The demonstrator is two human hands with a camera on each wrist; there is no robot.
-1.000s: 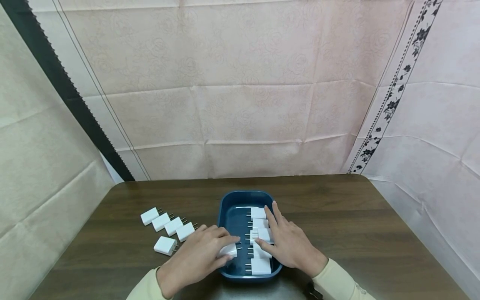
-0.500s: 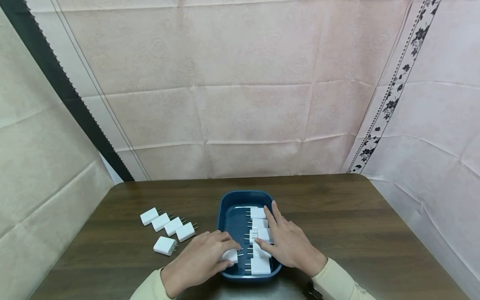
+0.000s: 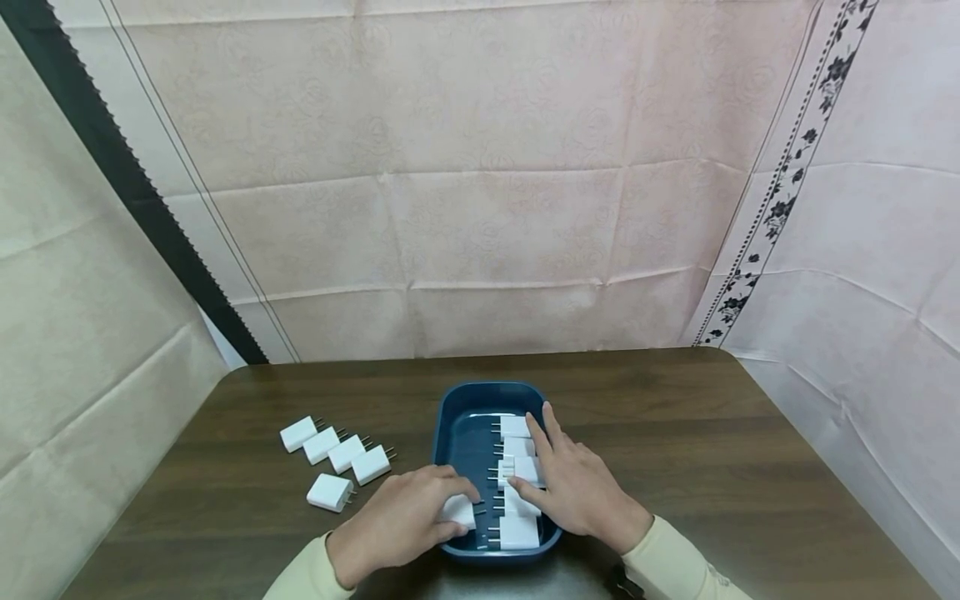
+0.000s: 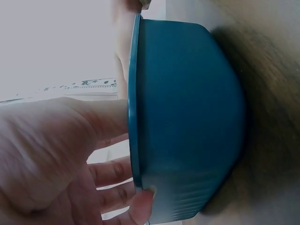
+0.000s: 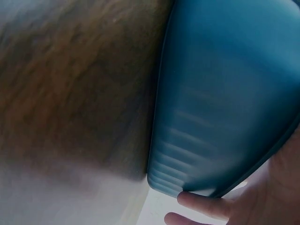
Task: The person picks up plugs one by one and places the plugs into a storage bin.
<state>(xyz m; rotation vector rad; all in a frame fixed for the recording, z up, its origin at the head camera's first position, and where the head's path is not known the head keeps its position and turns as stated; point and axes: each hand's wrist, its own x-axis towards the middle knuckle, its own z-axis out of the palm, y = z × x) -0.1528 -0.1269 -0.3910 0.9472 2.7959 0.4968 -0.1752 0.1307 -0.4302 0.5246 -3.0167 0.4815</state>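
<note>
In the head view, my left hand point(image 3: 401, 517) pinches a white charger plug point(image 3: 459, 511) between thumb and fingers, low inside the left part of the blue tray point(image 3: 467, 408). The plug's metal prongs point right. A column of several white charger plugs point(image 3: 518, 533) lies along the tray's right side, prongs facing left. My right hand point(image 3: 581, 492) rests over the tray's right rim with fingers spread, the thumb on the plugs. In the left wrist view, the left fingers reach over the rim of the tray point(image 4: 187, 108), which hides the held plug.
Left of the tray, several white charger plugs point(image 3: 347, 452) lie in a slanting row on the brown wooden table point(image 3: 645, 417). One more plug point(image 3: 329, 492) lies just in front of that row. Pale patterned cloth point(image 3: 510, 225) hangs behind the table.
My left hand has moved slightly right and toward me with the charger plug, lower into the tray. The right hand stays in place.
</note>
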